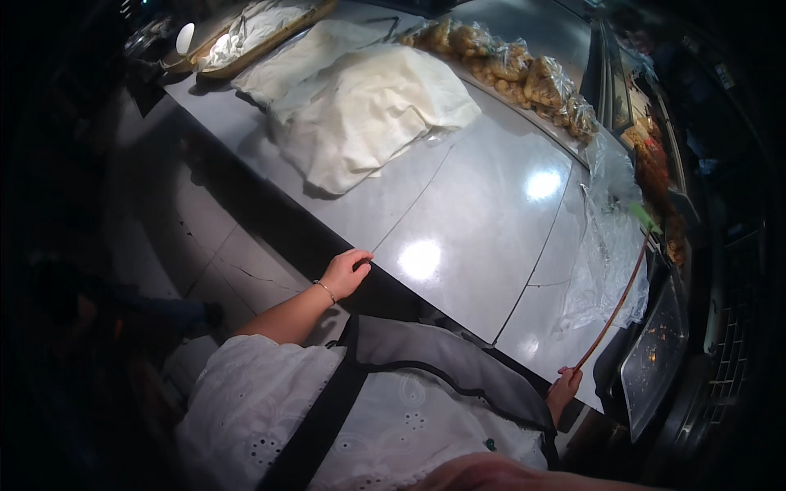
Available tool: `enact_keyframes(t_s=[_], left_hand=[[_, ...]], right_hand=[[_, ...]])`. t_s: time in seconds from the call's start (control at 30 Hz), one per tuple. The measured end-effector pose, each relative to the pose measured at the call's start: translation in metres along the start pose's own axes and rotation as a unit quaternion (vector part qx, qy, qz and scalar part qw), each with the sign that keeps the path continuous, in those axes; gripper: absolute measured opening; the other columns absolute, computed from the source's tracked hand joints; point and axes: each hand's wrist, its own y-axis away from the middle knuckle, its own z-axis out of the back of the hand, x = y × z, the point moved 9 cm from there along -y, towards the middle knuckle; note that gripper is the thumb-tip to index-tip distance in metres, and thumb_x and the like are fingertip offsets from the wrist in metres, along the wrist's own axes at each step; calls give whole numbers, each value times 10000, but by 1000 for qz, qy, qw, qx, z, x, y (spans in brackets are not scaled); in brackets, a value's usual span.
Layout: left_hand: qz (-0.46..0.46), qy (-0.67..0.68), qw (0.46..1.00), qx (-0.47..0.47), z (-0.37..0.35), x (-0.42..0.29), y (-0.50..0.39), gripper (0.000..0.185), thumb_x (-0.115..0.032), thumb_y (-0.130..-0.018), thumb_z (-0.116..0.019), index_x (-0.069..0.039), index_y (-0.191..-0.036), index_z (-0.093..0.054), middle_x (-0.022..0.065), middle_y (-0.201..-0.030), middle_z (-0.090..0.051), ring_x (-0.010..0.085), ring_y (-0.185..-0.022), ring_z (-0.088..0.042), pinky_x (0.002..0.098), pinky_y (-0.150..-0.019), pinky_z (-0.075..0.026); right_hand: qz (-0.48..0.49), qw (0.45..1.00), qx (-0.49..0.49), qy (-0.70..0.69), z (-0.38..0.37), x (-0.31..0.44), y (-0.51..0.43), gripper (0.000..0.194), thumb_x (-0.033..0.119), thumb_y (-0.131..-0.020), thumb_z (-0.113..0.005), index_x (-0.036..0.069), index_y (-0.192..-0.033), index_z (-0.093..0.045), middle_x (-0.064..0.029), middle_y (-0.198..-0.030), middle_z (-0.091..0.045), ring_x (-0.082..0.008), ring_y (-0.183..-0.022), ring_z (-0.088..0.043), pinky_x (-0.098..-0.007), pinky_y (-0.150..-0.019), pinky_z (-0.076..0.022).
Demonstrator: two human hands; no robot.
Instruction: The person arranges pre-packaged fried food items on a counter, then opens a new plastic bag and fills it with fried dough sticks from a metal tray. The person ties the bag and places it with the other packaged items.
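Observation:
My right hand (564, 390) grips the lower end of a thin reddish-brown stick (616, 307) at the counter's front right. The stick slants up and away over a crumpled clear plastic bag (605, 270). At its far end is a green piece (645, 218), beside the food on the right. My left hand (349, 273) is at the front edge of the tiled counter (485, 202), empty, fingers loosely curled with a gap by the thumb. Whether it touches the edge, I cannot tell. Farther back, a cream cloth (368, 113) lies in folds over something hidden.
Tied clear bags of brown food (509, 64) line the counter's back right. A shallow tray (258, 37) with white cloth stands at the far left. A dark metal tray (656, 356) with crumbs lies at right, below reddish-brown food (652, 162). Cracked floor tiles (215, 245) show at left.

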Motion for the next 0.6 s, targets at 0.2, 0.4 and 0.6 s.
enact_keyframes(t_s=[0.2,0.4,0.6], left_hand=[[-16,20,999,-26,15,5,17,230,-122,-892,-635,-8,-1088,-671,133,-1013,-686,264,-922,-678,332,-828,-534],[48,31,996,-69,26,6,54,214,-78,-910,-629,-12,-1107,-678,97,-1057,-697,191,-956,-671,295,-845,-527],[71,50,987,-137,32,26,106,223,-74,-909,-623,-5,-1115,-670,107,-1050,-694,195,-936,-676,297,-833,-534]], right_hand=[[219,975,-25,-19,-17,172,43,316,376,-1059,-408,87,-945,-467,-30,-847,-553,-22,-454,-315,-177,-425,-256],[438,891,-46,-107,-19,318,33,351,350,-1048,-503,81,-825,-478,-60,-781,-524,-60,-566,-437,-170,-541,-360],[283,702,436,-486,-127,404,29,452,350,-997,-613,128,-654,-419,-28,-602,-444,-54,-357,-345,-169,-431,-355]])
